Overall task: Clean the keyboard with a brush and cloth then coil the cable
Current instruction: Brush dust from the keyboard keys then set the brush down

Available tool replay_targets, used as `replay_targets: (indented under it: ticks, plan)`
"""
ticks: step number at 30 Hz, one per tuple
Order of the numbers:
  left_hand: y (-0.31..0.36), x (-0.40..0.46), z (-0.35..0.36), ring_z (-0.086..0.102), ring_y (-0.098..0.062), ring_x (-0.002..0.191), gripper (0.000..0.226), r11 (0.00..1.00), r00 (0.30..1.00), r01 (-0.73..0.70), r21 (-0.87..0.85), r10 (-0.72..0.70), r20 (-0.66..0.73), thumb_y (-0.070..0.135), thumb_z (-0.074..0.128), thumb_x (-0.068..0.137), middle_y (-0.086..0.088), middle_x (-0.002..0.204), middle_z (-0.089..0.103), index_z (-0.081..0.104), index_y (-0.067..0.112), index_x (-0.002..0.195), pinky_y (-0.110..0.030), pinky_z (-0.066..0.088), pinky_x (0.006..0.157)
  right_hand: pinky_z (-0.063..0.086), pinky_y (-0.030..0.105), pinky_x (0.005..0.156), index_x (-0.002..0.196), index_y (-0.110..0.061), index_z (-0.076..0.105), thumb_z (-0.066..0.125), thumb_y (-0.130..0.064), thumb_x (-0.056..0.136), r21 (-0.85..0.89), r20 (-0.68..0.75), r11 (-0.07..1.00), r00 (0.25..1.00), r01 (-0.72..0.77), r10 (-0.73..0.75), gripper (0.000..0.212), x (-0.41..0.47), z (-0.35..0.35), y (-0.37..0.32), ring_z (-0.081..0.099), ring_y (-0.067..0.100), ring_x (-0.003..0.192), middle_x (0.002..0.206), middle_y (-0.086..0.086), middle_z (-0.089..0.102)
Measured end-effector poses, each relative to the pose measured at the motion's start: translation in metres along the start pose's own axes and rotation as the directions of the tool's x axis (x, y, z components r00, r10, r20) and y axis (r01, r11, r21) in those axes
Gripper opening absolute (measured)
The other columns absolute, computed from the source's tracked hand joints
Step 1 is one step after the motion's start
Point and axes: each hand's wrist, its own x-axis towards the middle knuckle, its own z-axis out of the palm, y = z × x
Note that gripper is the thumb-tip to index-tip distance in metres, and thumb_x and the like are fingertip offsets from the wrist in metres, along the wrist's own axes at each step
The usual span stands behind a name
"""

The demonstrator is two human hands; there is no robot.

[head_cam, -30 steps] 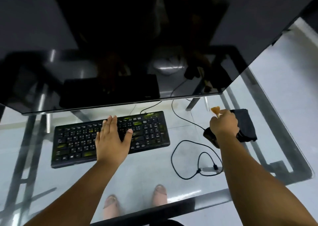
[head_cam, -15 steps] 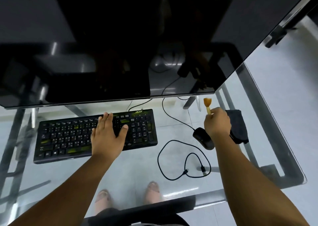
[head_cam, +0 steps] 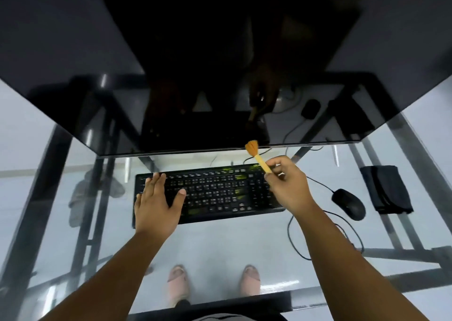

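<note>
1. The keyboard (head_cam: 210,193) lies flat near the middle of the glass bench (head_cam: 232,245), just in front of the monitor (head_cam: 220,64), its long side across the view.
2. The left hand (head_cam: 156,206) rests on the keyboard's left end, fingers straight and spread, pressing it down and grasping nothing.
3. The right hand (head_cam: 287,186) hovers over the keyboard's right end and pinches the brush (head_cam: 258,157) by its handle; the bristles point up and away, clear of the keys.
4. The step in hand looks like the start of brushing. To do it well, tip the bristles down onto the keys, work along the rows in one direction, and flick dust off the edge instead of back between keys.
5. Keep the left hand pressing so the keyboard does not slide on the glass, and shift it once the brush reaches that end.
6. The cable (head_cam: 293,232) trails loose off the right side, uncoiled; that part seems left for later.
7. The cloth (head_cam: 386,188) lies folded well to the right, beyond the mouse (head_cam: 348,203), untouched.
</note>
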Motion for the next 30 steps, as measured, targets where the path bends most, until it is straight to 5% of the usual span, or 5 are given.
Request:
replay_targets:
  ticks: [12,17,21,26,30]
  plan:
    - [-0.1,0.016,-0.058,0.006,-0.016,0.15,0.078,1.0,0.994,-0.006,0.008,0.005,0.113,0.061,0.038,0.093,0.002,0.163,0.011,0.015,0.019,0.154,-0.041,0.009,0.121,0.058,0.042,0.084,0.087,-0.014,0.073,0.075,-0.001,0.079,0.333,0.145,0.942,0.989,-0.042,-0.007,0.016,-0.034,0.124,-0.084,0.069,0.025,0.083,0.089,0.013,0.073]
    - [-0.118,0.018,-0.059,0.003,-0.015,0.15,0.083,0.999,0.972,-0.04,0.02,0.034,0.234,0.064,0.039,0.091,0.003,0.163,0.004,0.01,0.019,0.155,-0.039,0.012,0.12,0.055,0.028,0.081,0.091,-0.021,0.077,0.076,-0.004,0.081,0.438,0.147,0.897,0.989,-0.058,-0.007,0.02,-0.038,0.146,-0.099,0.068,0.014,0.082,0.089,0.003,0.075]
    - [-0.127,0.02,-0.05,-0.005,-0.014,0.149,0.088,0.993,0.945,-0.077,0.088,0.045,0.324,0.068,0.036,0.091,0.003,0.163,-0.007,0.003,0.019,0.155,-0.038,0.01,0.121,0.048,0.016,0.067,0.101,-0.02,0.073,0.066,-0.02,0.092,0.36,0.097,0.931,0.991,0.056,-0.097,0.012,-0.034,0.161,-0.11,0.057,0.0,0.066,0.077,-0.007,0.064]
    - [-0.133,0.017,-0.041,-0.014,-0.014,0.148,0.072,0.975,0.938,-0.133,0.176,0.066,0.341,0.055,0.024,0.099,0.003,0.16,-0.018,-0.004,0.019,0.155,-0.037,0.003,0.121,0.05,0.028,0.06,0.1,-0.018,0.062,0.051,-0.019,0.099,0.206,0.091,0.971,0.985,0.122,-0.143,0.011,-0.03,0.177,-0.118,0.061,0.019,0.067,0.076,0.005,0.064]
    - [-0.134,0.016,-0.04,-0.013,-0.013,0.148,0.06,0.971,0.94,-0.156,0.181,0.09,0.328,0.038,0.019,0.103,0.002,0.161,-0.017,-0.005,0.018,0.154,-0.034,0.001,0.12,0.054,0.054,0.066,0.101,-0.022,0.054,0.046,-0.016,0.097,0.049,0.136,0.969,0.959,0.243,-0.247,0.01,-0.03,0.186,-0.114,0.062,0.043,0.072,0.077,0.021,0.065]
